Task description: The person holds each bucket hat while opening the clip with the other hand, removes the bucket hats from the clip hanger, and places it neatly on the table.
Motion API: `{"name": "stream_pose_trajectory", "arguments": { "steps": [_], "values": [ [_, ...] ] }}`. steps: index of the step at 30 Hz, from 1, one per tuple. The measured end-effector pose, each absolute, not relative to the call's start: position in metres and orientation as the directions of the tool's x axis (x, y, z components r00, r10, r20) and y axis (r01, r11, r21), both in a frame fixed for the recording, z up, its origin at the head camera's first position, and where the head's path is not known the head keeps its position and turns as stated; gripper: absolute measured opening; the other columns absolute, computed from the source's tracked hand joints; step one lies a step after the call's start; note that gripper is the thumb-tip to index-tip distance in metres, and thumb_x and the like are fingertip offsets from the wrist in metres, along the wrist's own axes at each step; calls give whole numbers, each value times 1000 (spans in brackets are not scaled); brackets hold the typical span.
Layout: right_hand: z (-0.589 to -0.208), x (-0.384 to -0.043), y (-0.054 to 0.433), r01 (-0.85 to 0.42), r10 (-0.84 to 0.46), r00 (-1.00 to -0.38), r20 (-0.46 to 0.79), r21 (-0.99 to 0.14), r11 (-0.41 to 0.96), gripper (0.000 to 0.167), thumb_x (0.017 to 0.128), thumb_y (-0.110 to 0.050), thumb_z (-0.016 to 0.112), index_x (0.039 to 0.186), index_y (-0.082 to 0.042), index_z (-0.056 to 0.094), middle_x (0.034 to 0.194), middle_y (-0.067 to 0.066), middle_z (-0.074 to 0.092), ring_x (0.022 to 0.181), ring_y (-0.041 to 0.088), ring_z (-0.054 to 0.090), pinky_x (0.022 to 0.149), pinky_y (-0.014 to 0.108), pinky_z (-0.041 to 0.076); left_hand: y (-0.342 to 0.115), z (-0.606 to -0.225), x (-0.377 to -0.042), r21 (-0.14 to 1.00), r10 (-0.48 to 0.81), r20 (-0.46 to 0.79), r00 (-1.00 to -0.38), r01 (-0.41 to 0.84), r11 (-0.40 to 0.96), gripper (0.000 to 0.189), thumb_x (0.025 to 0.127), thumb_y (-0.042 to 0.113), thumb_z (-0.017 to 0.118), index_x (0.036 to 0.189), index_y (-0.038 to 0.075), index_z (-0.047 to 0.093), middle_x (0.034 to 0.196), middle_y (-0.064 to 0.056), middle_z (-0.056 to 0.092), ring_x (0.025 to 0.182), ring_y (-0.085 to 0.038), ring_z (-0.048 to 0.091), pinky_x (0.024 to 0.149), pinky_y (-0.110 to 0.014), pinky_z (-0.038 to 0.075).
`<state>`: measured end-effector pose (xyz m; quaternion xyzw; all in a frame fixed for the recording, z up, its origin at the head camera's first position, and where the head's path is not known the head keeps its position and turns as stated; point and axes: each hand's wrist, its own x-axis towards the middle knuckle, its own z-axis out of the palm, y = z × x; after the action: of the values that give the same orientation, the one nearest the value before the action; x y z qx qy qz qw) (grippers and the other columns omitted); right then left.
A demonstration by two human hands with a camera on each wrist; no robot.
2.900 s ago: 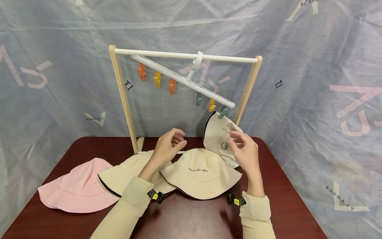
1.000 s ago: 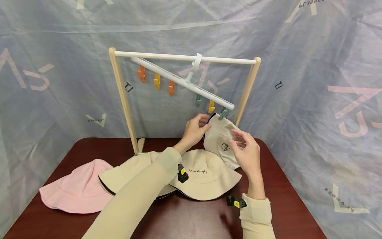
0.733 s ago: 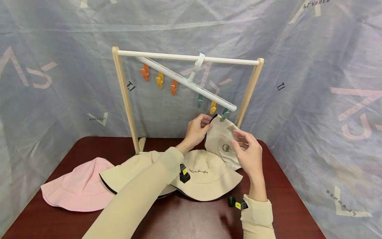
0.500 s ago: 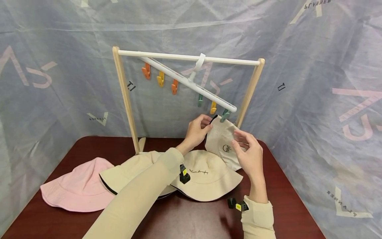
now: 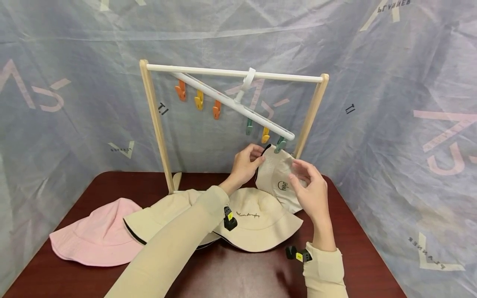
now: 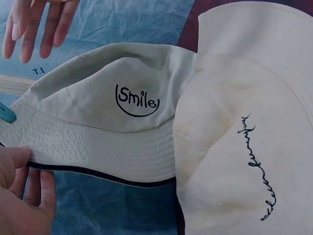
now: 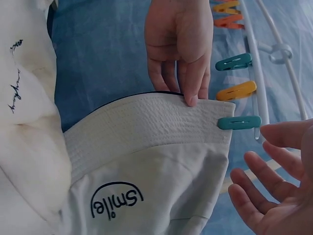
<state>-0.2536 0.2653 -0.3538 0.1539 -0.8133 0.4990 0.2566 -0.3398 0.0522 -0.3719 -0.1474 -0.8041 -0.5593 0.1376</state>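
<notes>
A cream bucket hat with the word "Smile" (image 6: pixel 138 100) hangs by its brim from a green clothespin (image 7: pixel 239 122) at the lower end of a white clip hanger (image 5: pixel 238 103). My left hand (image 5: pixel 244 165) pinches the black-edged brim between thumb and fingers, a little left of that clothespin. My right hand (image 5: pixel 311 190) is at the hat's right side, fingers spread and loosely bent, with nothing held. In the right wrist view its thumb comes close to the clothespin's end. A second cream hat with script lettering (image 5: pixel 257 223) lies on the table in front, covering the hanging hat's lower part.
Another cream hat (image 5: pixel 160 211) and a pink bucket hat (image 5: pixel 100 236) lie to the left on the dark red table (image 5: pixel 238 273). A wooden rack (image 5: pixel 154 120) carries the tilted hanger, with several orange, yellow and green clothespins. Grey sheeting (image 5: pixel 74 124) surrounds the table.
My left hand has moved right and up from above the cream hats to the hanging hat's brim, then stayed there. The right hand has hardly moved.
</notes>
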Motion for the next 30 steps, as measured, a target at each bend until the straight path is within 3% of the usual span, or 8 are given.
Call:
{"name": "stream_pose_trajectory", "arguments": {
  "steps": [3, 9, 14, 24, 30],
  "values": [
    [-347, -257, 264, -513, -11, -816, 578, -715, 474, 43, 97, -3, 76, 139, -8, 67, 129, 15, 71, 120, 26, 67, 103, 30, 53, 52, -372, -339, 863, 80, 384, -920, 389, 322, 24, 104, 16, 72, 127, 10, 69, 118, -10, 73, 109, -25, 72, 97, -37, 57],
    [-334, -268, 261, -530, -25, -810, 586, -712, 461, 46, 97, -7, 77, 142, -10, 65, 129, 17, 70, 121, 30, 66, 107, 46, 51, 51, -372, -338, 862, 82, 386, -919, 391, 322, 23, 104, 16, 72, 126, 10, 69, 117, -10, 73, 107, -24, 72, 96, -36, 58],
    [-330, -279, 261, -518, -33, -823, 567, -725, 455, 50, 99, -10, 76, 146, -6, 60, 131, 19, 68, 125, 35, 65, 111, 50, 50, 51, -372, -338, 859, 88, 390, -917, 397, 323, 24, 103, 16, 73, 126, 10, 70, 117, -9, 73, 107, -24, 72, 96, -36, 58],
    [-322, -301, 262, -443, -50, -884, 464, -798, 409, 56, 102, -19, 73, 152, -2, 53, 142, 25, 62, 132, 39, 61, 116, 46, 46, 52, -373, -337, 863, 88, 379, -921, 386, 327, 23, 103, 17, 73, 125, 12, 70, 117, -8, 73, 107, -23, 72, 96, -36, 58],
    [-317, -309, 262, -392, -76, -918, 390, -857, 335, 57, 105, -17, 69, 154, 3, 48, 145, 25, 61, 132, 33, 60, 113, 29, 46, 52, -372, -337, 862, 87, 378, -922, 385, 329, 23, 103, 17, 73, 126, 11, 69, 117, -9, 73, 107, -23, 72, 96, -36, 58]
  ]
}}
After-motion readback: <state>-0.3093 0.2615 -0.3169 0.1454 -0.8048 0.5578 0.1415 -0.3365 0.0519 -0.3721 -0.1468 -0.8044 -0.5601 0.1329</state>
